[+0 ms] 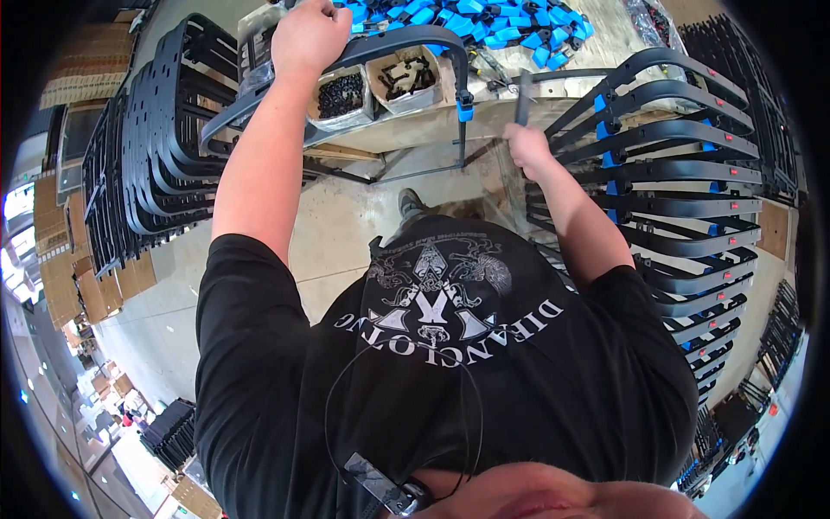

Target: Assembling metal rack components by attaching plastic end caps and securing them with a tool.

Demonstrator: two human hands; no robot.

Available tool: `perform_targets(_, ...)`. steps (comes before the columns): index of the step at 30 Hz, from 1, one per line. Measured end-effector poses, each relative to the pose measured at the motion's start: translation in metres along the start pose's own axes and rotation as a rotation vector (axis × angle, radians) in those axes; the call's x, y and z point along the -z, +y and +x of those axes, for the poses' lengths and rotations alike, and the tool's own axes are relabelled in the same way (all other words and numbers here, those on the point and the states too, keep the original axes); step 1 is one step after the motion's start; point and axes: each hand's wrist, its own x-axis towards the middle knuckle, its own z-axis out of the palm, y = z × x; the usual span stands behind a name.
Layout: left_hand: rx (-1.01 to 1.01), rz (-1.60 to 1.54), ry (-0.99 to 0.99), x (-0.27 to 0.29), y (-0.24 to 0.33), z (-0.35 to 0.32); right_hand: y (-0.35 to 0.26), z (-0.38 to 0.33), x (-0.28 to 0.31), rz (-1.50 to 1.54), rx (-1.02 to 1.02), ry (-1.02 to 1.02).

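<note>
My left hand (309,39) is closed on a black bent tube frame (415,36) at the bench's near edge. The frame curves over to the right, and its downturned end carries a blue plastic clip (465,112). My right hand (529,150), right of that end and apart from it, is wrapped round a dark grey bar-like tool (522,105). The tool points up toward the bench; its upper end is blurred, so its exact kind is unclear. Beyond the frame lies a heap of blue plastic clips (510,24).
Two boxes of small black parts, one on the left (339,95) and one on the right (403,78), stand at the bench edge. Pliers (494,69) lie nearby. Stacked black frames (692,203) rise close on the right; more frames (160,130) stand left.
</note>
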Motion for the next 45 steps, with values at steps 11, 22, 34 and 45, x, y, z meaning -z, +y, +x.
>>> perform_targets(11, -0.008, -0.063, -0.012, -0.003, -0.005, 0.0, -0.021, -0.032, -0.01, -0.599, 0.373, -0.017)
perform_targets(22, -0.242, -0.287, 0.441, 0.001, -0.006, -0.008, 0.079, -0.092, 0.008, -0.408, -0.042, -0.1)
perform_targets(34, 0.313, -1.141, -0.548, -0.019, -0.049, -0.24, -0.096, -0.144, -0.109, -0.897, 0.39, -0.627)
perform_targets(45, 0.882, -0.957, -0.33, -0.053, -0.214, -0.315, -0.087, -0.114, -0.175, -1.033, 0.692, -0.464)
